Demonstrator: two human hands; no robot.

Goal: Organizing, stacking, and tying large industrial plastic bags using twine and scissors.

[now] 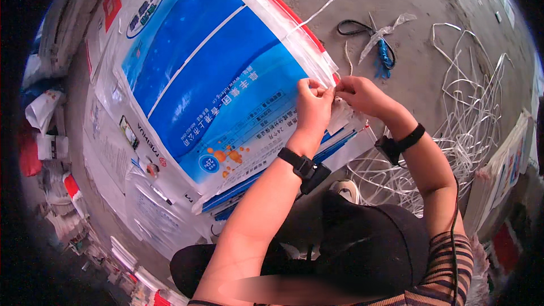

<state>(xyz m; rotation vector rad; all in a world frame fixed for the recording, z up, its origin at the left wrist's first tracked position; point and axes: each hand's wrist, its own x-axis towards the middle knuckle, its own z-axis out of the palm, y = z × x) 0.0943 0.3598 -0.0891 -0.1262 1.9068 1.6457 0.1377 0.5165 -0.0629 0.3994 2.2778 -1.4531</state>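
Note:
A blue and white printed sack [221,62] lies flat on top of a stack of similar sacks, its far right edge bordered in red. At that edge's near right corner, my left hand [314,105] pinches the white hem of the sack with bent fingers. Close beside it, my right hand [365,97] is closed with thumb and fingertips together at the same corner. Any thread between the fingertips is too small to make out. A loose white strip [310,18] sticks out from the sack's red edge. Both wrists wear black straps with small devices.
A tangled heap of white strapping [453,119] spreads over the concrete floor at the right. A blue and black cord bundle [384,56] lies beyond my hands. At the left are a phone-like device [129,132] and a pen [161,195]. Another sack stack [501,164] stands far right.

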